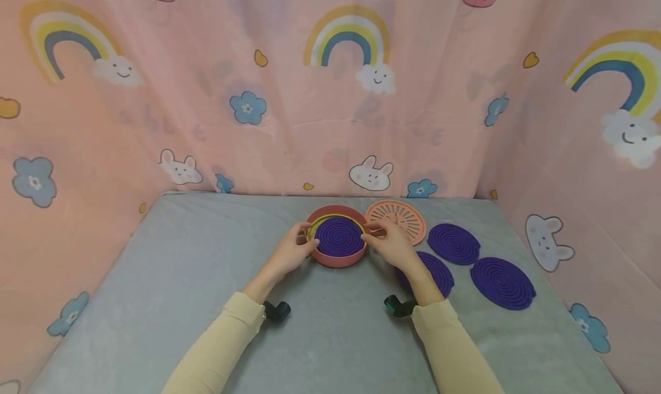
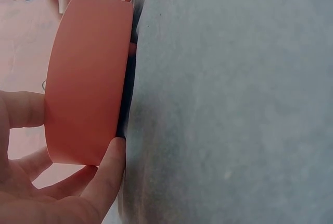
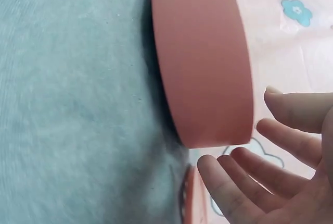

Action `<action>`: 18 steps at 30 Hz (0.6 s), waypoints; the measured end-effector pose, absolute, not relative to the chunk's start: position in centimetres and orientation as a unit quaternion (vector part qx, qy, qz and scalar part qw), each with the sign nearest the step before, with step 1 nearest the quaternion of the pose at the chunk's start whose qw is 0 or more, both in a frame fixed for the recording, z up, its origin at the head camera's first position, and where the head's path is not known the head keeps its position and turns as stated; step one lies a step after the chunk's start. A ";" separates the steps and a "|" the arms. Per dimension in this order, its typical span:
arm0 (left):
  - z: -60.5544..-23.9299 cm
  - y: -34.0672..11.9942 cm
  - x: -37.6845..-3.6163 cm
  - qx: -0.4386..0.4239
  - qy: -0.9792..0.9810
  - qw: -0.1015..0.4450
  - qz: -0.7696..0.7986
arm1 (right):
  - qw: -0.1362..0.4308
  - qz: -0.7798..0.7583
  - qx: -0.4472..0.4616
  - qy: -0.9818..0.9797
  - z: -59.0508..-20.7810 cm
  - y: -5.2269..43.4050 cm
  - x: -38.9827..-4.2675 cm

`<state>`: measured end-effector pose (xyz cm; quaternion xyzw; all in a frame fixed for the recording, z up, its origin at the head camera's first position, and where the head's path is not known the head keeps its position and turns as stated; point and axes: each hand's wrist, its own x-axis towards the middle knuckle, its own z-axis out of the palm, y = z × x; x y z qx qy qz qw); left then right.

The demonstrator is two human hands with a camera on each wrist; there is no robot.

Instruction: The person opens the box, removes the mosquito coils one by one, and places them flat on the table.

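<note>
A round, terracotta-pink mosquito coil box [image 1: 338,262] with a yellow ring [image 1: 317,225] inside stands towards the back of the grey cloth. One purple mosquito coil [image 1: 339,237] lies in it. My left hand [image 1: 292,248] grips the box's left side; in the left wrist view its thumb touches the upper rim and a finger reaches the lower edge. My right hand [image 1: 391,245] is at the opposite side. Its fingers [image 3: 223,182] are spread and apart from the wall in the right wrist view, with the thumb near the rim.
A slotted pink lid [image 1: 413,225] lies behind my right hand. Right of it are more purple coils, one [image 1: 453,244] further back, one [image 1: 503,283] at the far right and one [image 1: 436,276] partly under my right forearm. A patterned pink curtain [image 1: 310,141] surrounds the table.
</note>
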<state>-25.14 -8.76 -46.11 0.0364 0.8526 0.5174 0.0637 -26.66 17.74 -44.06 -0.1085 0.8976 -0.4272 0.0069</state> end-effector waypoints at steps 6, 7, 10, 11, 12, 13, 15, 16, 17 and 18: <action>-45.9 -8.7 -25.1 0.037 0.848 0.066 0.524 | 0.014 -0.438 -0.103 0.893 -44.9 17.7 -27.0; -45.8 -8.6 -25.1 0.038 0.847 0.067 0.526 | 0.015 -0.441 -0.104 0.891 -45.0 17.7 -27.1; -45.6 -8.6 -25.2 0.039 0.844 0.068 0.531 | 0.015 -0.450 -0.106 0.886 -45.3 17.8 -27.3; -45.6 -8.6 -25.2 0.038 0.844 0.069 0.531 | 0.015 -0.453 -0.107 0.885 -45.3 17.8 -27.3; -45.5 -8.6 -25.2 0.036 0.844 0.071 0.531 | 0.015 -0.455 -0.106 0.884 -45.4 17.8 -27.4; -45.4 -8.6 -25.2 0.035 0.844 0.073 0.530 | 0.016 -0.457 -0.107 0.883 -45.4 17.8 -27.4; -45.2 -8.7 -25.3 0.034 0.846 0.077 0.526 | 0.019 -0.460 -0.108 0.881 -45.5 17.8 -27.4; -45.2 -8.7 -25.4 0.034 0.849 0.078 0.521 | 0.020 -0.461 -0.108 0.880 -45.5 17.8 -27.4; -45.1 -8.7 -25.5 0.033 0.852 0.079 0.516 | 0.021 -0.463 -0.106 0.880 -45.5 17.8 -27.3; -45.0 -8.7 -25.6 0.036 0.854 0.080 0.513 | 0.020 -0.464 -0.104 0.880 -45.4 17.8 -27.3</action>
